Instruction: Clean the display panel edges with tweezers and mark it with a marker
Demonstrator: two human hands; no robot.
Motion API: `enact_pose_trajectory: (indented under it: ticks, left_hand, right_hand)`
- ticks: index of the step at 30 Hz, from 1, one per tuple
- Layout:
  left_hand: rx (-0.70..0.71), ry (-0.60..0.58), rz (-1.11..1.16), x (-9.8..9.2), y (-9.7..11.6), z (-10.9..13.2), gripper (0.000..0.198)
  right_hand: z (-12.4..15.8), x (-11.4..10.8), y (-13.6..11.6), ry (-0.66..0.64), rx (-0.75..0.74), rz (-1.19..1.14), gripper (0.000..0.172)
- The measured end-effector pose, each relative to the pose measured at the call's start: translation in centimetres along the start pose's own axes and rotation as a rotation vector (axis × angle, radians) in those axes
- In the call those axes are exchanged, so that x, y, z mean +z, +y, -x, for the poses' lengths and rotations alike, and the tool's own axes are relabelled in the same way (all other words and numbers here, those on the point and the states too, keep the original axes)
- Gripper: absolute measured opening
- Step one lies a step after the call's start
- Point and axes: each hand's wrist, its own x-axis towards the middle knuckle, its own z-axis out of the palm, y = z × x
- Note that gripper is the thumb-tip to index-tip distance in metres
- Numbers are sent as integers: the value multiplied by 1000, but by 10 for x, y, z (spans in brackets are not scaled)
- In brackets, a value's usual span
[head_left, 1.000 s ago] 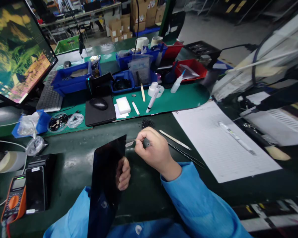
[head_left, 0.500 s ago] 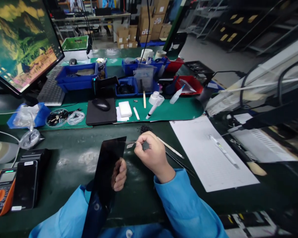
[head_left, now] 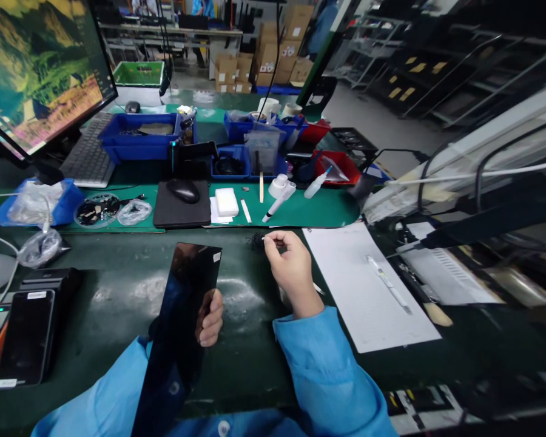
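Note:
My left hand (head_left: 210, 317) grips the right edge of a glossy black panel (head_left: 177, 328), held tilted over the dark green bench. A small pale tab (head_left: 216, 257) sits at the panel's top right corner. My right hand (head_left: 290, 270) is closed in a pinch, away from the panel, its fingertips over a small heap of tiny black parts (head_left: 256, 241). A thin pale tip shows between the pinched fingers; I cannot name it. Both sleeves are light blue.
A lined paper sheet (head_left: 368, 291) with a pen (head_left: 388, 284) lies to the right. On the green mat (head_left: 327, 206) behind are a mouse (head_left: 182, 190), white block (head_left: 226, 201), marker (head_left: 277, 203) and blue bins (head_left: 136, 136). A monitor (head_left: 36, 67), phone (head_left: 25, 337) and meter stand left.
My right hand let go of the tab at the panel's corner and moved away up-right to the heap of black parts. The panel has tilted a little flatter.

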Motion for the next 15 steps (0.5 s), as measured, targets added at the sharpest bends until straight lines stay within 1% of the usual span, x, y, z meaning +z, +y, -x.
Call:
enact_pose_trajectory:
  ticks: [4, 7, 12, 15]
  left_hand:
    - [14, -86, 32, -21, -8, -7, 16]
    - [33, -99, 59, -31, -14, -8, 17]
    - [20, -58, 60, -30, -15, -7, 14]
    - [30, 14, 37, -31, -15, -7, 17]
  right_hand:
    - [-4, 4, 19, 20, 85, -4, 15]
    - [-5, 8, 25, 40, 120, -4, 16]
    - [-7, 13, 29, 29, 156, 7, 16]
    - [-7, 15, 31, -5, 170, 16, 22]
